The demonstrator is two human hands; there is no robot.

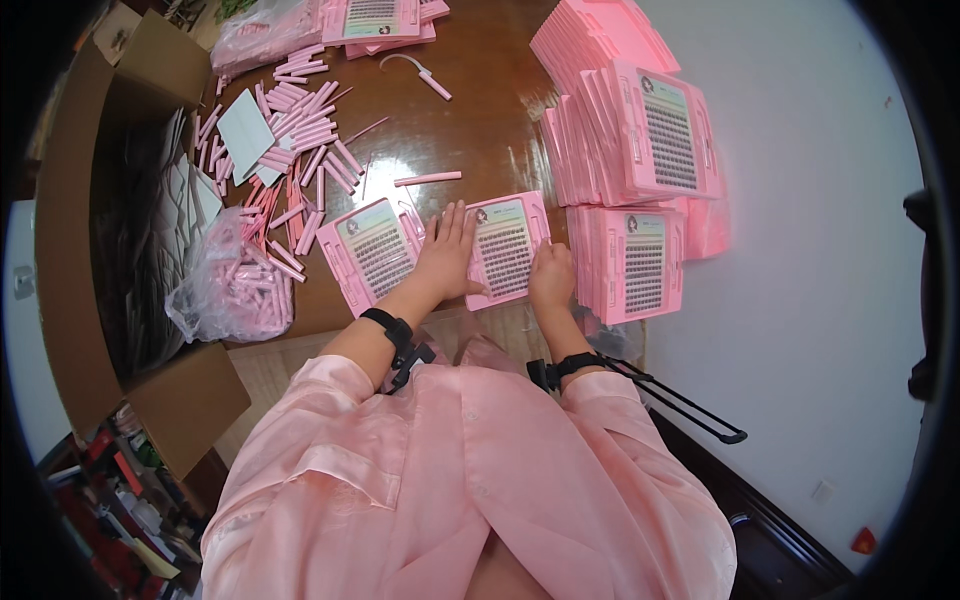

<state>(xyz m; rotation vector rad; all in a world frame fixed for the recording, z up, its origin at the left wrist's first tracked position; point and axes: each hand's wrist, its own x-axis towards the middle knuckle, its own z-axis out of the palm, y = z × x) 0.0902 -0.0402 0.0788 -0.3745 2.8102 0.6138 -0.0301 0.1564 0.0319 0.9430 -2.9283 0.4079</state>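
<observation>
Hands flat on one pink lash tray (508, 247) at the counter's (470, 130) near edge.
We press our left hand (447, 255), fingers spread, on its left side; our right hand (551, 275), fingers curled, pins its lower right corner. It overhangs the edge slightly, so a nudge could tip it off. A second tray (372, 250) and the tray stack (628, 262) flank it closely; open room lies ahead, mid-counter.

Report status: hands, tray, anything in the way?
Left hand flat, right hand pressing on middle pink lash tray. Second tray lies left. Loose pink sticks beyond, not blocking.
</observation>
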